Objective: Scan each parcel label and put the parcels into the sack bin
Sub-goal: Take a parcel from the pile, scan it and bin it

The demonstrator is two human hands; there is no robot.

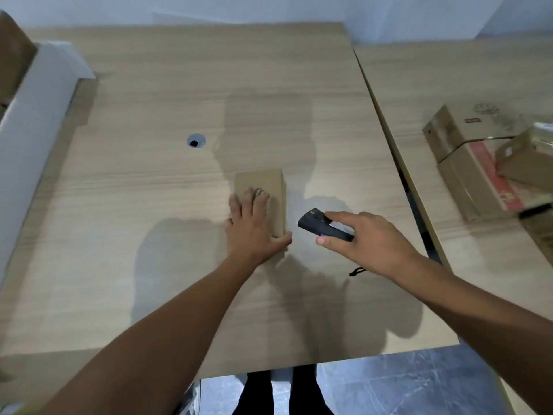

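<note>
Two hands work close together near the middle of the wooden table (pixel 149 235). The left hand (pixel 254 226) lies palm-down on the small brown parcel (pixel 270 182), its fingers straight and spread over the top face while the thumb reaches out along the box's near end; it presses rather than grasps. The forearm runs straight in from the lower left.

Just beside the parcel's right side, and not touching it, the right hand (pixel 368 238) holds a black scanner (pixel 318 224), pinched between the forefinger laid along its top and the thumb under its near side. The scanner's front end points left toward the parcel (no label can be made out on the faces that show). This wrist is bent inward and the arm comes in from the lower right. A short black cord (pixel 357 271) shows under the wrist.

Farther out, a round cable hole (pixel 196 141) sits in the tabletop to the upper left. On a second table (pixel 449 70) to the right lies a heap of cardboard boxes (pixel 466 151), well apart from the hands. A white-walled container (pixel 36 115) stands at the left edge.
</note>
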